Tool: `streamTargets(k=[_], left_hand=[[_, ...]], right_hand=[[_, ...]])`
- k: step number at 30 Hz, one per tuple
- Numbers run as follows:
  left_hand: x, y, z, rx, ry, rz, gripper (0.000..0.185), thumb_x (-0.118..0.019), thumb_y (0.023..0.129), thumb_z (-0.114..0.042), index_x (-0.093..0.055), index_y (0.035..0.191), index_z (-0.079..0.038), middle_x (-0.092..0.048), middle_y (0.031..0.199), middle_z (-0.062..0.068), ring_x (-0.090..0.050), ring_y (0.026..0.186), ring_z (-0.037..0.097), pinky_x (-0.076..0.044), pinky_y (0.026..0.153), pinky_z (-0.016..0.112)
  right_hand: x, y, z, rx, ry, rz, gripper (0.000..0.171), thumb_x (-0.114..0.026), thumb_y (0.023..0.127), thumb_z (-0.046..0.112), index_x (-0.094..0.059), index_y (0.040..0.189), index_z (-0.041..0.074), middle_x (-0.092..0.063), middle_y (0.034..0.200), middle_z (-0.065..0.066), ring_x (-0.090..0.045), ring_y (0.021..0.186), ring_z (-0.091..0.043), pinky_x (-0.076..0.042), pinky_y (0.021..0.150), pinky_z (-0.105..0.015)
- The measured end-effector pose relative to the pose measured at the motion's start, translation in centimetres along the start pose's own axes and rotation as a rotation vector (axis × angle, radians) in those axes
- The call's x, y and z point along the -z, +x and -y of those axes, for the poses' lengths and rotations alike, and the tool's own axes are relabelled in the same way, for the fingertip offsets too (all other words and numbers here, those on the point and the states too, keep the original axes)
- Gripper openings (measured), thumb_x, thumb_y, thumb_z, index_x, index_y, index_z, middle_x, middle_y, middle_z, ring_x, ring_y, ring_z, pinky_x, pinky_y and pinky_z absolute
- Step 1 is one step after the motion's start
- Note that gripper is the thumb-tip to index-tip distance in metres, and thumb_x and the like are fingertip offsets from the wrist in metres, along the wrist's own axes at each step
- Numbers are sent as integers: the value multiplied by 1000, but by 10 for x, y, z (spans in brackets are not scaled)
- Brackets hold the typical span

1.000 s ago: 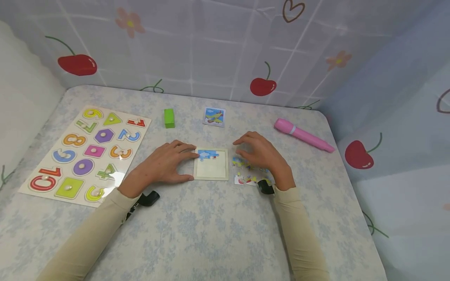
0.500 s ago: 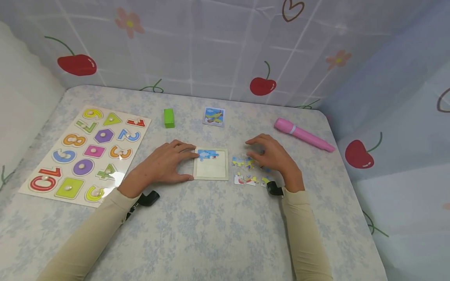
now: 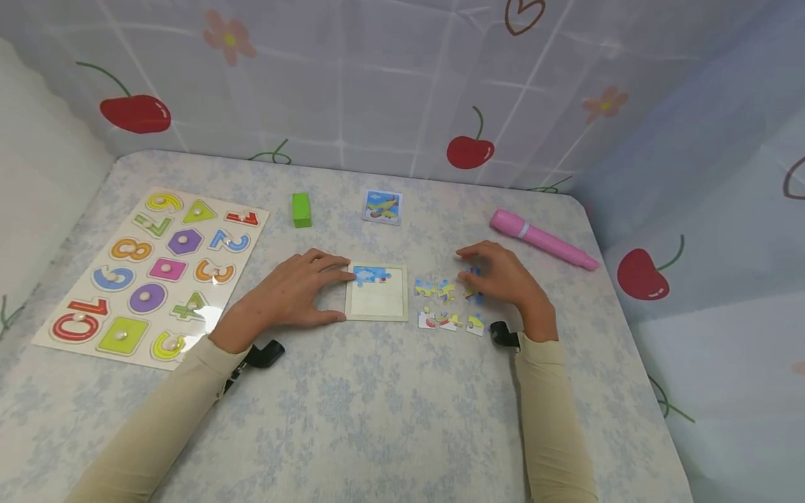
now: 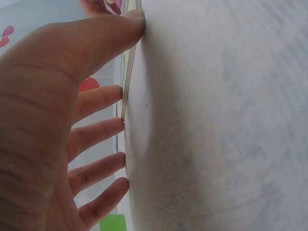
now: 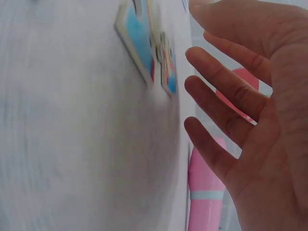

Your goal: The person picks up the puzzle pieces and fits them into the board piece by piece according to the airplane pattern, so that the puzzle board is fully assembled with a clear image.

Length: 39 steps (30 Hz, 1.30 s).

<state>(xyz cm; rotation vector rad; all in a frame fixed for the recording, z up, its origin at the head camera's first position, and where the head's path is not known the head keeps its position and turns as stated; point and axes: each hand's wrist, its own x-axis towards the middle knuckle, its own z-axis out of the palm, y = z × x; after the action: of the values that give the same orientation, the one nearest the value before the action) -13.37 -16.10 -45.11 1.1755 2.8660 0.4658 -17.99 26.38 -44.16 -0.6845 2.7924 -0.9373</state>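
A small wooden puzzle frame (image 3: 376, 304) lies mid-table with one blue sky piece (image 3: 371, 275) in its top-left corner. My left hand (image 3: 332, 293) rests flat beside it, with straight fingers and thumb touching the frame's left edge; the left wrist view shows the left hand (image 4: 115, 57) against the frame's edge (image 4: 126, 82). Several loose puzzle pieces (image 3: 446, 290) lie to the right of the frame. My right hand (image 3: 478, 272) hovers over the rightmost ones with relaxed fingers and holds nothing. In the right wrist view the right hand (image 5: 207, 67) is spread beside two pieces (image 5: 149, 48).
A number-and-shape peg board (image 3: 151, 269) lies at the left. A green block (image 3: 302, 209) and a small airplane picture card (image 3: 383, 207) sit behind the frame. A pink pen (image 3: 542, 241) lies at the back right, close to my right hand. Cherry-print curtains wall in the table.
My right hand has slid rightward, away from the frame, uncovering the loose pieces it was over. The left hand and the frame have stayed put.
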Motion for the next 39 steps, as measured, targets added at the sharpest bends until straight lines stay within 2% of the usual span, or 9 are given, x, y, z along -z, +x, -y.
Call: streamTargets(k=[9, 15, 22, 31, 39], left_hand=[[1, 0, 0, 3, -3, -4, 73, -74, 82, -64, -62, 141, -23, -49, 151, 2, -44, 134, 29, -45, 95, 52], [0, 0, 0, 4, -2, 1, 72, -74, 82, -64, -62, 141, -23, -49, 151, 2, -44, 134, 29, -45, 95, 52], [0, 1, 1, -1, 1, 1, 73, -74, 82, -64, -62, 141, -23, -49, 151, 3, -44, 135, 30, -45, 96, 53], [1, 0, 0, 5, -6, 11, 74, -72, 83, -65, -60, 143, -24, -47, 153, 2, -42, 136, 30, -43, 97, 54], [0, 0, 0, 17, -10, 22, 74, -73, 83, -64, -59, 143, -24, -47, 153, 2, -41, 137, 29, -42, 99, 56]], right_hand=[[7, -7, -9, -12, -17, -31, 40, -83, 86, 21, -72, 123, 11, -70, 118, -3, -60, 118, -22, -43, 105, -45], [9, -11, -13, -27, -33, -11, 38, -84, 84, 20, -75, 119, 10, -70, 118, -5, -60, 117, -24, -43, 104, -46], [11, -13, -16, 13, -6, 13, 38, -87, 81, 16, -76, 117, 9, -69, 117, -8, -58, 115, -27, -43, 102, -49], [9, -15, -18, -30, -61, 30, 38, -86, 83, 20, -77, 118, 11, -63, 120, -9, -51, 118, -30, -39, 103, -53], [9, -15, -19, -25, -71, 15, 38, -85, 83, 26, -77, 117, 11, -65, 118, -9, -53, 116, -30, -40, 101, -52]])
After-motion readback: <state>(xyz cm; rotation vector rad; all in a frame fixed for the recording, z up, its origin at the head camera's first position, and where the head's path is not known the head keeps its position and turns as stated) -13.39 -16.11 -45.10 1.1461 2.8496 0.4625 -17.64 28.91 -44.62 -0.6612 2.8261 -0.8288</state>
